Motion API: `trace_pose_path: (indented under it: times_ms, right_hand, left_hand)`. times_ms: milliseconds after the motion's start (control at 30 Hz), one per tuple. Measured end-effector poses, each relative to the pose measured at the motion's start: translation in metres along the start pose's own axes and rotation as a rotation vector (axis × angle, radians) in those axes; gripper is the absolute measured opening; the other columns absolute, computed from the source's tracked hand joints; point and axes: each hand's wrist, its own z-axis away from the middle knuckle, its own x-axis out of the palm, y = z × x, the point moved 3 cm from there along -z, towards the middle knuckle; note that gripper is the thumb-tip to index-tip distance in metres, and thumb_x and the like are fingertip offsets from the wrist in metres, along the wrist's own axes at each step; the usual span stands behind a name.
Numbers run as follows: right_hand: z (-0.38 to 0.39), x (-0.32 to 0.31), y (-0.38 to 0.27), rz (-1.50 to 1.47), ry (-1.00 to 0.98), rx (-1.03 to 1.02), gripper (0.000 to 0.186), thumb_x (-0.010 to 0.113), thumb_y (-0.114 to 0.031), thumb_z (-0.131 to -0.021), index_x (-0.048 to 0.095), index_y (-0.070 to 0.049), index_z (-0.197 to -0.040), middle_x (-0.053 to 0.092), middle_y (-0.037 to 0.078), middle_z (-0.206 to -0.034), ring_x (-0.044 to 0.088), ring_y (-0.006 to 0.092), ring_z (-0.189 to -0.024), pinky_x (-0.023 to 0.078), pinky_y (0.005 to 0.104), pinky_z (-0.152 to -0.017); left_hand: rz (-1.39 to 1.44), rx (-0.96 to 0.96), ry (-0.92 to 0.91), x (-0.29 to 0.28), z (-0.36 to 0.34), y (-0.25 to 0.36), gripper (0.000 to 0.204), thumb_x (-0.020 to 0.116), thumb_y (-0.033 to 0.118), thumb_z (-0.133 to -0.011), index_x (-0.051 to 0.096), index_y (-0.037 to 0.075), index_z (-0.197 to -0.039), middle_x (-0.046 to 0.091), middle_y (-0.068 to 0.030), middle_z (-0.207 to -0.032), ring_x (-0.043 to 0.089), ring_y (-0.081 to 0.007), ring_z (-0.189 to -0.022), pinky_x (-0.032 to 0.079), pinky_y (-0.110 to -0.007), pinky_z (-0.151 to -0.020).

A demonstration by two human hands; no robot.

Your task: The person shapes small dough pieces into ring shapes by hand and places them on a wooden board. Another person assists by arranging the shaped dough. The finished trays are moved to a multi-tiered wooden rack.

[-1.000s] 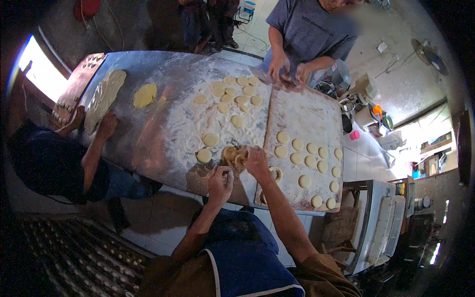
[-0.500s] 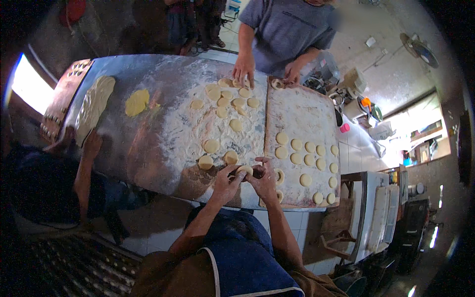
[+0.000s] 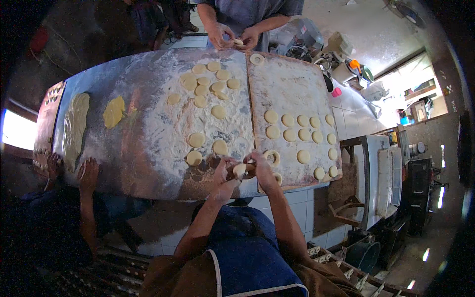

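Note:
My left hand (image 3: 225,179) and my right hand (image 3: 262,173) are closed together on a pale piece of dough (image 3: 240,171), held above the near edge of the floured table (image 3: 148,163). The dough looks tilted, and fingers cover part of it. Just left of my hands, several flat dough rounds (image 3: 220,147) lie in flour. Close to my right hand, a dough ring (image 3: 271,158) rests on a floured wooden board (image 3: 292,94); a second ring (image 3: 278,179) is partly hidden by that hand. Rows of dough rounds (image 3: 303,157) sit further right on the board.
Across the table a co-worker's hands (image 3: 235,38) hold a small dough piece, near a dough ring (image 3: 257,59). Another person's hands (image 3: 88,174) rest by a long dough strip (image 3: 76,128) at left. A yellow mass (image 3: 114,112) lies nearby. A pale cabinet (image 3: 378,173) stands at right.
The dough in my hands has tilted and my grip has shifted. Across the table, the co-worker has lifted a dough piece in both hands; a ring now lies on the board. The view has shifted.

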Motion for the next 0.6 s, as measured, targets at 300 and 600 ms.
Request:
trace_pose_path:
  times_ms: [300, 600]
  right_hand:
    - [0.03, -0.022, -0.036, 0.201, 0.086, -0.149, 0.071, 0.032, -0.054, -0.098, 0.062, 0.006, -0.076, 0.064, 0.018, -0.075, 0.061, 0.0329, -0.071, 0.047, 0.0415, -0.073]
    - [0.05, -0.057, -0.038, 0.314, 0.139, -0.081, 0.062, 0.032, -0.043, -0.102, 0.065, 0.008, -0.091, 0.065, 0.024, -0.076, 0.062, 0.036, -0.073, 0.047, 0.0443, -0.071]
  left_hand:
    - [-0.586, 0.438, 0.176, 0.029, -0.027, -0.045, 0.025, 0.049, 0.034, -0.095, 0.042, 0.01, -0.09, 0.043, 0.0005, -0.081, 0.041, -0.0112, -0.073, 0.038, -0.026, -0.068]
    - [0.019, -0.085, 0.284, 0.091, -0.027, -0.05, 0.028, 0.045, 0.036, -0.097, 0.05, 0.011, -0.085, 0.052, 0.0005, -0.076, 0.052, -0.0109, -0.065, 0.047, -0.031, -0.058]
